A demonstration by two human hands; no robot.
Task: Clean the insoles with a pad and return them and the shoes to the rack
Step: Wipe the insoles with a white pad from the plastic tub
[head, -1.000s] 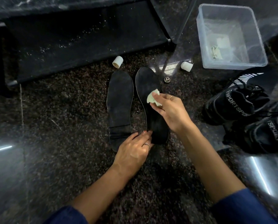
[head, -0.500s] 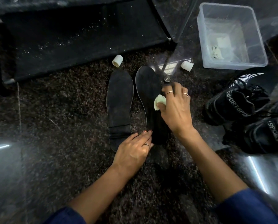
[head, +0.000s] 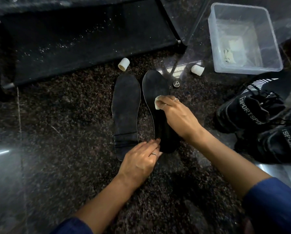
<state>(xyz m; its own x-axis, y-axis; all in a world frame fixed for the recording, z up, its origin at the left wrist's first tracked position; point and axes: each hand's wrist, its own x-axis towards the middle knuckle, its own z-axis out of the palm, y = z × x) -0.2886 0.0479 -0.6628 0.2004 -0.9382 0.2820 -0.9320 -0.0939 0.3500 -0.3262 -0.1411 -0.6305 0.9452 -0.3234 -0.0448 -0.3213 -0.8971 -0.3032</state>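
On the speckled stone floor (head: 65, 115), two black insoles lie side by side. The right hand (head: 178, 115) presses a small white pad (head: 157, 103) under its fingers (head: 166, 100) onto the right insole (head: 155, 88), near its middle. The left hand (head: 139, 161) rests flat, fingers spread and gripping nothing, at that insole's heel, just beside the left insole (head: 126, 107). Right of the pad-holding fingers sit two black sport shoes (head: 253, 114); beyond them, a clear plastic tub (head: 242, 68) and the dark rack (head: 90, 34).
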